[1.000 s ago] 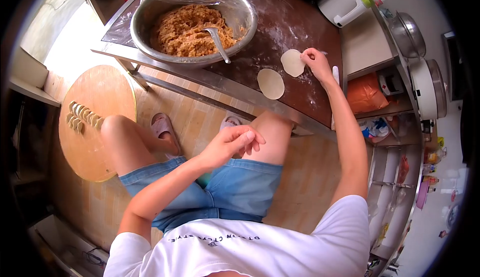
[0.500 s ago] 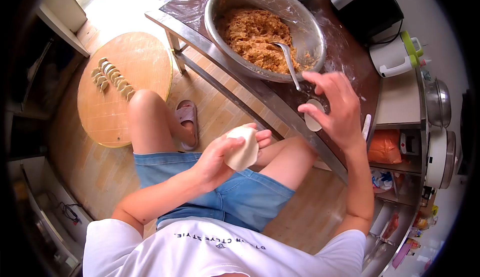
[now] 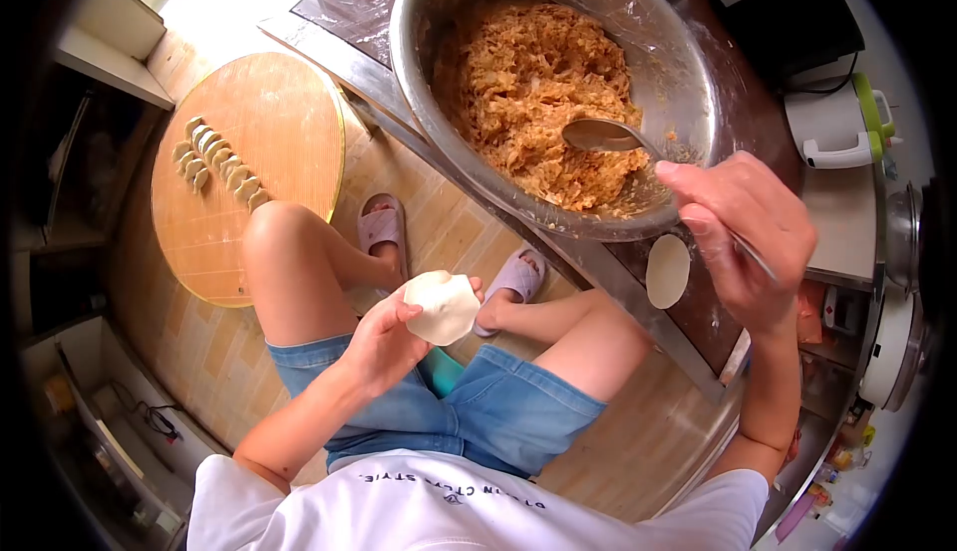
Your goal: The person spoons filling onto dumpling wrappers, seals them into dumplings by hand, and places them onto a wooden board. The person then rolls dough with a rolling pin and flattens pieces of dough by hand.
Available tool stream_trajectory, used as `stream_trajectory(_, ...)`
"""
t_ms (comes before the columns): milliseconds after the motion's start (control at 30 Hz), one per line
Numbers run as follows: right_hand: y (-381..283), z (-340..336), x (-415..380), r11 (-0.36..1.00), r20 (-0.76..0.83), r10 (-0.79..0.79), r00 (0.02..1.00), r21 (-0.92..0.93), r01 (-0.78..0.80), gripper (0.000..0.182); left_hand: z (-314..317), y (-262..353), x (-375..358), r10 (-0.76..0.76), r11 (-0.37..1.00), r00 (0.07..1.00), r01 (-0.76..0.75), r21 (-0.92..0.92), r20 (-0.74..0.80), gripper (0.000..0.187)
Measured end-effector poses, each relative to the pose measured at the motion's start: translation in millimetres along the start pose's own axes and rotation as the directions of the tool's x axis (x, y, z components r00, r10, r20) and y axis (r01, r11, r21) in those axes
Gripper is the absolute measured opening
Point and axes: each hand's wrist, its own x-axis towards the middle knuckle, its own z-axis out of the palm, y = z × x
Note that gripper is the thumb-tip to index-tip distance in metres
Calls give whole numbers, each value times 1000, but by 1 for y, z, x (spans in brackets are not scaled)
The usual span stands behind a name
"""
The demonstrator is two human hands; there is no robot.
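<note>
A round, pale dumpling wrapper [image 3: 443, 309] rests across the fingers of my left hand [image 3: 387, 345], its thumb pressed on the near edge. My right hand [image 3: 750, 237] grips the handle of a metal spoon [image 3: 604, 135]. The spoon's bowl is over the orange-brown filling [image 3: 538, 83], which is heaped in a large steel bowl [image 3: 404, 48]. Another wrapper [image 3: 668, 271] lies on the dark tabletop, beside the steel bowl and to the left of my right hand.
To the left, a round wooden board [image 3: 249, 262] carries rows of folded dumplings [image 3: 221, 160]. Plastic film covers part of the dark table [image 3: 359, 8]. A black appliance [image 3: 788, 23] and a white-and-green jug [image 3: 832, 128] stand at the right. Shelves with goods line the right wall.
My right hand has taken hold of the spoon, which is now lifted from where it leaned in the filling. My left hand has moved left, turning the wrapper flatter. The view has shifted toward the bowl.
</note>
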Motion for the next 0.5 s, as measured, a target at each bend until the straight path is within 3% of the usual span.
stream_trajectory(133, 7, 17, -5, 988, -5, -89, 996, 127, 89, 22, 15, 15, 2, -118, 991, 992, 115, 68, 39, 48)
stream_trajectory(267, 7, 9, -2, 965, 40, -57, 998, 257, 45, 14, 22, 12, -2, -67, 942, 976, 131, -309, 209, 52)
stream_trajectory(300, 7, 7, -1, 961, 39, -31, 999, 276, 19, 13, 25, 12, -4, -56, 936, 977, 124, -330, 207, 52)
stream_trajectory(433, 8, 20, -5, 953, 39, 92, 995, 286, -100, 12, 46, 15, -9, -44, 938, 984, 99, -331, 171, 51)
stream_trajectory(467, 6, 19, -7, 880, 29, 269, 963, 399, -258, 16, 51, 18, -10, -46, 946, 987, 93, -309, 153, 50)
stream_trajectory(500, 2, 17, -10, 764, 45, 437, 898, 508, -397, 19, 56, 19, -12, -19, 990, 995, 34, -140, 101, 50)
